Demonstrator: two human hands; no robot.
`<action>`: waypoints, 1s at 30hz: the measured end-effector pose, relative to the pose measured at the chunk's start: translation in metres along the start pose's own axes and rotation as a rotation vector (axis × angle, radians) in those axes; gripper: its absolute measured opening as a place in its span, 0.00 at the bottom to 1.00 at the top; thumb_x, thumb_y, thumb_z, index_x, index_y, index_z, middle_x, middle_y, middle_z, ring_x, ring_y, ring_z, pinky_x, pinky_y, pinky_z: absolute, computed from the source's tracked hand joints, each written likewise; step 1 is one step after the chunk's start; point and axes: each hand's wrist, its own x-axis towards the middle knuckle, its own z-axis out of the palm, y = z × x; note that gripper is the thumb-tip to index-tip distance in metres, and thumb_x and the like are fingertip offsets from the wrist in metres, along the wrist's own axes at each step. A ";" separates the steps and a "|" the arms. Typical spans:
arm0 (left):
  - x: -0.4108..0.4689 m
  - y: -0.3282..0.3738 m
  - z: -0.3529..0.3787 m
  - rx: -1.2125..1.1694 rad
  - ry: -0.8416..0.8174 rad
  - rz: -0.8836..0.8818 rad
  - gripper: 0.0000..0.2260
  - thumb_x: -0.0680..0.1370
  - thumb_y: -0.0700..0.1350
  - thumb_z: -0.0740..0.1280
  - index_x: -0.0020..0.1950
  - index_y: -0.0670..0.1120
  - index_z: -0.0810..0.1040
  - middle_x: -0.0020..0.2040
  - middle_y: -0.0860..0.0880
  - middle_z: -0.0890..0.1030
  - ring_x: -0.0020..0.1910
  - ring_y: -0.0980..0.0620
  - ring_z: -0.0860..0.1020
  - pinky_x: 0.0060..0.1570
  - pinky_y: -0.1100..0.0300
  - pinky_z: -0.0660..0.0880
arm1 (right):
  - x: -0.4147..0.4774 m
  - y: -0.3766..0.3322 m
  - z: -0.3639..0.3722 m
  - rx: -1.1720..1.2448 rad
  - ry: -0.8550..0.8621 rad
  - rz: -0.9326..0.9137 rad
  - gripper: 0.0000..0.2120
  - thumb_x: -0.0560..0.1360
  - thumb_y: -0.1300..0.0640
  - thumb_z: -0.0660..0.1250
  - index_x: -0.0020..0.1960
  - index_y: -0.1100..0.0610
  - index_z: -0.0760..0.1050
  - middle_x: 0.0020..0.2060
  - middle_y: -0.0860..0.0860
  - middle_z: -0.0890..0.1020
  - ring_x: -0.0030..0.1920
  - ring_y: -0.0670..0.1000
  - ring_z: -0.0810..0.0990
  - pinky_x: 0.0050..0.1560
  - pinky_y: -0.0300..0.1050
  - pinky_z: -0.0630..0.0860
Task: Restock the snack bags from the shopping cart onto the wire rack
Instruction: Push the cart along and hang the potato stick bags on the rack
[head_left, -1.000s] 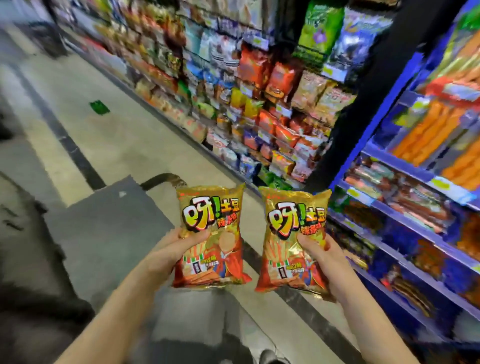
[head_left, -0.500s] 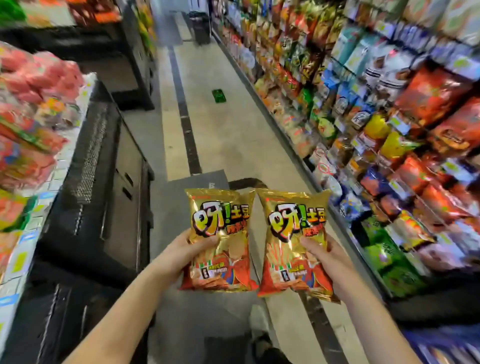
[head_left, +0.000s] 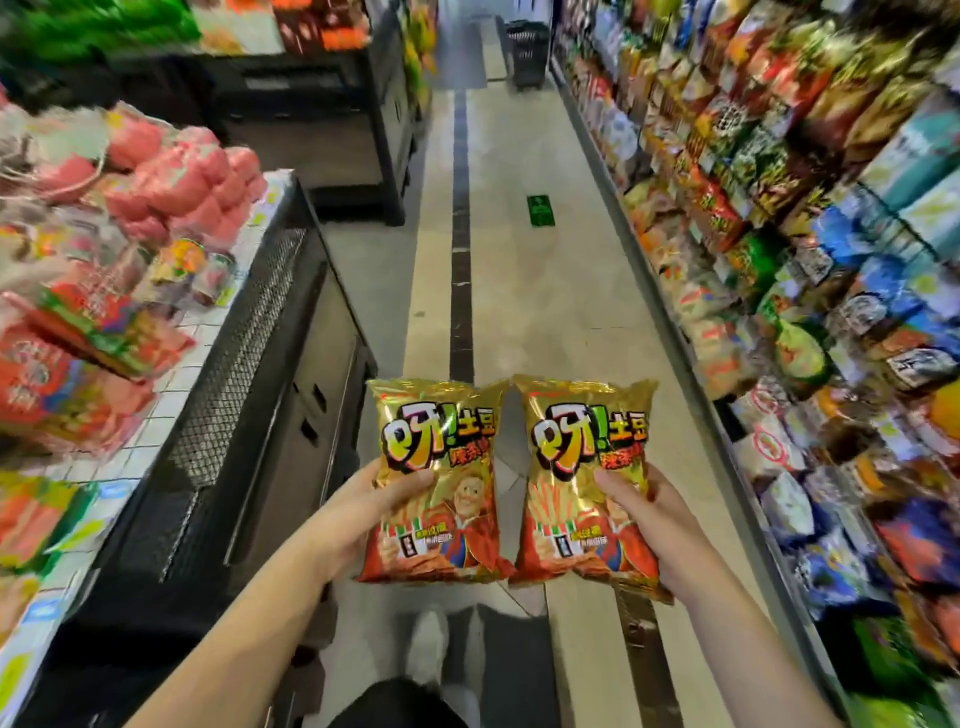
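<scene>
Lettering "呀!土豆" on both snack bags (head_left: 435, 415)

Left forearm (head_left: 234, 639) and right forearm (head_left: 753, 649), both bare, are reaching forward from the near edge and converging slightly toward the centre. The left hand (head_left: 371, 519) is gripping the left snack bag (head_left: 436, 447) by its left edge, with the thumb lying across the front and the fingers hidden behind. The right hand (head_left: 662, 525) is gripping the right snack bag (head_left: 587, 447) by its right edge in the same manner. Both hands are sitting level, side by side, palms turned inward.
</scene>
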 end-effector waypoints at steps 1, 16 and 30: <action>0.013 0.009 -0.006 0.009 0.004 0.001 0.22 0.78 0.45 0.71 0.71 0.44 0.73 0.61 0.38 0.84 0.59 0.36 0.83 0.61 0.38 0.79 | 0.015 -0.006 0.006 -0.006 -0.001 0.005 0.29 0.70 0.44 0.77 0.69 0.45 0.72 0.53 0.50 0.88 0.50 0.55 0.88 0.48 0.53 0.84; 0.220 0.194 -0.134 0.073 -0.100 0.066 0.20 0.78 0.46 0.73 0.68 0.45 0.76 0.59 0.41 0.85 0.57 0.39 0.85 0.57 0.45 0.81 | 0.238 -0.118 0.125 -0.038 0.093 -0.037 0.29 0.69 0.44 0.78 0.67 0.46 0.73 0.55 0.52 0.87 0.52 0.56 0.88 0.57 0.61 0.83; 0.404 0.320 -0.144 0.127 -0.152 0.063 0.33 0.70 0.54 0.80 0.71 0.46 0.73 0.61 0.41 0.85 0.59 0.38 0.84 0.60 0.43 0.80 | 0.432 -0.210 0.126 0.038 0.126 -0.071 0.29 0.70 0.47 0.78 0.68 0.47 0.73 0.54 0.51 0.87 0.52 0.56 0.88 0.55 0.60 0.83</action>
